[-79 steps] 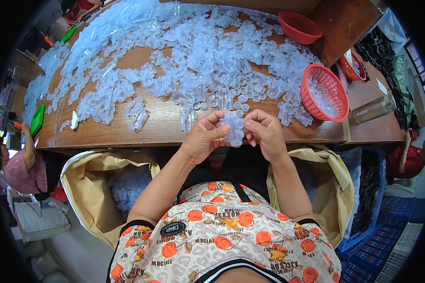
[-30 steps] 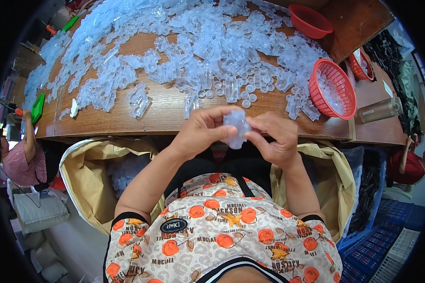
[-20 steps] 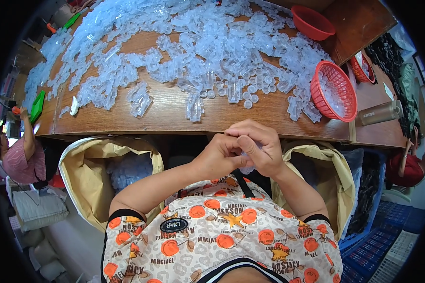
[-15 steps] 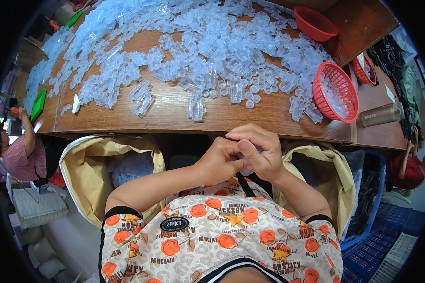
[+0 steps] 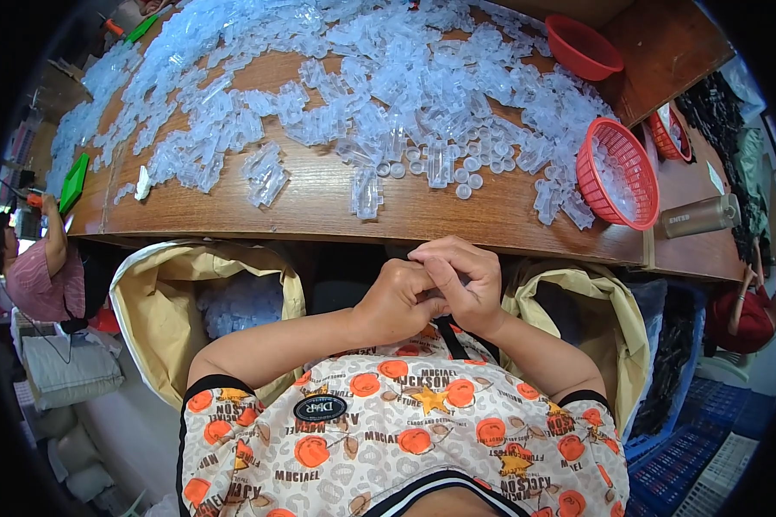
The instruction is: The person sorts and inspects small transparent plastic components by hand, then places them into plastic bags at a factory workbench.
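My left hand (image 5: 398,300) and my right hand (image 5: 464,283) meet in front of the table's near edge, fingers closed against each other. Whatever they hold is covered by the fingers. On the wooden table beyond them lie clear plastic cases (image 5: 366,191) and small round clear caps (image 5: 464,183). Loose clear plastic parts (image 5: 405,82) are heaped over much of the tabletop (image 5: 233,217).
Open yellow-lined sacks stand under the edge, the left sack (image 5: 151,319) holding clear parts, the right sack (image 5: 625,327) beside my right arm. A red basket (image 5: 588,177), red bowl (image 5: 578,47) and brown bottle (image 5: 697,217) are at right. Two people (image 5: 39,276) work nearby.
My hands stay together; the fingers have drawn closer, with the right thumb and fingers shifting slightly. The view has shifted a little, and the table things keep their places.
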`<state>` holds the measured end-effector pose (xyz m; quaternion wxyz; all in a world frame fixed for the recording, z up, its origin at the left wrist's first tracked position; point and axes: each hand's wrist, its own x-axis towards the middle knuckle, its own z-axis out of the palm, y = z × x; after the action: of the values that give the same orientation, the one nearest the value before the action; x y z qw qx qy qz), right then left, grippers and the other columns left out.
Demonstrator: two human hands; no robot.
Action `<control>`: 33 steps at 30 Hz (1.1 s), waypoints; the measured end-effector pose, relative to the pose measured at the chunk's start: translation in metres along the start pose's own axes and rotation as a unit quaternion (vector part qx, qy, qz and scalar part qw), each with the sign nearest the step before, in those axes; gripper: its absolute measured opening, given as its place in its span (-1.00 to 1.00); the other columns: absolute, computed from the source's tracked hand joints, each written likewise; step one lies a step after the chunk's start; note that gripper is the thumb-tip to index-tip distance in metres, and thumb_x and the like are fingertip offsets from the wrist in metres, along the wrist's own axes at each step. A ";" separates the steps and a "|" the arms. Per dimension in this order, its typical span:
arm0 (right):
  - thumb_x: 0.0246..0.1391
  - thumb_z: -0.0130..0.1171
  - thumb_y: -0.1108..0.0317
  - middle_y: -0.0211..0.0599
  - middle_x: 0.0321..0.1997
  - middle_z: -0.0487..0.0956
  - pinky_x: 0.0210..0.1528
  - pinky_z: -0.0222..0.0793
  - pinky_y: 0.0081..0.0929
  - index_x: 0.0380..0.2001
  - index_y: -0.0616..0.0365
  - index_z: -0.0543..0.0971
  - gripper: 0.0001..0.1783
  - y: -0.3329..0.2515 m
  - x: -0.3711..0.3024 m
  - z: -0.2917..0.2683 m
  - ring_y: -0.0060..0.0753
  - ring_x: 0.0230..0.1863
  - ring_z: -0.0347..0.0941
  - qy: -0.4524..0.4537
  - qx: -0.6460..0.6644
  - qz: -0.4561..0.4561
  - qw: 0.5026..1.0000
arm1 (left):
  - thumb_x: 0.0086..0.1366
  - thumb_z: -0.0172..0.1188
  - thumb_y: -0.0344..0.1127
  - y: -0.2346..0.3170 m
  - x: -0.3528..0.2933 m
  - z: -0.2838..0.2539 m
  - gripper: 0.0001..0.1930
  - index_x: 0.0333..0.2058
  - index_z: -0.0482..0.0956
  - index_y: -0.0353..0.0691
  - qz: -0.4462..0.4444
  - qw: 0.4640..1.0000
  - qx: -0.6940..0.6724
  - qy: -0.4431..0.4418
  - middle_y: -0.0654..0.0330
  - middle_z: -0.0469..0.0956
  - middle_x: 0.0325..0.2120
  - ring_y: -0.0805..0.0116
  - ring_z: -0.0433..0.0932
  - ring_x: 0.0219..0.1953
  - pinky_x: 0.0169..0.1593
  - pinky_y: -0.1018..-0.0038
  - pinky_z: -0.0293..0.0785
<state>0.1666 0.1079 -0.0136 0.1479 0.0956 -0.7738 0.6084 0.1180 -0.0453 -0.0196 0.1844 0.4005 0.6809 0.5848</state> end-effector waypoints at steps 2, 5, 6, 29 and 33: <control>0.23 0.07 0.38 -0.09 -0.26 0.66 -0.20 0.45 -0.49 -0.31 0.36 0.66 -0.74 0.001 -0.003 0.001 -0.36 -0.27 0.58 0.033 0.027 0.027 0.999 | 0.01 0.32 -0.57 -0.002 0.003 -0.003 -0.78 -0.29 0.65 -0.37 -0.005 0.999 0.020 -0.029 0.08 0.65 -0.51 0.49 0.61 -0.46 -0.37 0.48 0.53; 0.36 -0.13 0.11 -0.06 -0.24 0.64 -0.14 0.46 -0.45 -0.30 0.42 0.62 -0.47 0.001 0.001 -0.004 -0.37 -0.24 0.57 0.051 0.131 0.101 0.985 | 0.02 0.35 -0.55 0.005 0.010 -0.002 -0.63 -0.12 0.65 -0.30 -0.075 0.990 -0.116 -0.009 0.13 0.67 -0.45 0.53 0.60 -0.41 -0.32 0.49 0.54; 0.37 -0.17 0.05 -0.06 -0.25 0.63 -0.13 0.47 -0.42 -0.29 0.40 0.60 -0.43 -0.002 0.006 -0.008 -0.35 -0.24 0.57 0.058 0.226 0.169 0.957 | 0.08 0.37 -0.52 0.003 0.011 -0.004 -0.52 0.04 0.57 -0.28 -0.143 0.968 -0.205 -0.038 0.21 0.67 -0.35 0.59 0.58 -0.35 -0.28 0.53 0.56; 0.38 -0.26 -0.08 -0.16 -0.22 0.61 -0.07 0.42 -0.45 -0.19 0.33 0.56 -0.36 0.006 0.049 -0.027 -0.44 -0.21 0.51 0.125 0.351 0.186 0.909 | 0.24 0.31 -0.42 0.007 0.035 -0.010 -0.57 0.09 0.50 -0.32 -0.240 0.890 -0.387 0.018 0.21 0.63 -0.19 0.50 0.61 -0.22 -0.19 0.50 0.61; 0.37 -0.16 0.03 -0.18 -0.16 0.62 -0.06 0.42 -0.48 -0.12 0.30 0.55 -0.49 0.014 0.053 -0.041 -0.45 -0.18 0.51 0.144 0.285 0.185 0.929 | 0.29 0.26 -0.32 0.004 0.039 -0.020 -0.54 0.15 0.44 -0.26 -0.262 0.866 -0.427 0.002 0.16 0.62 -0.15 0.42 0.64 -0.23 -0.21 0.43 0.64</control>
<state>0.1169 0.1529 0.0009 0.1093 -0.0997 -0.5418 0.8274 0.0814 -0.0285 -0.0022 0.4822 0.0881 0.4452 0.7494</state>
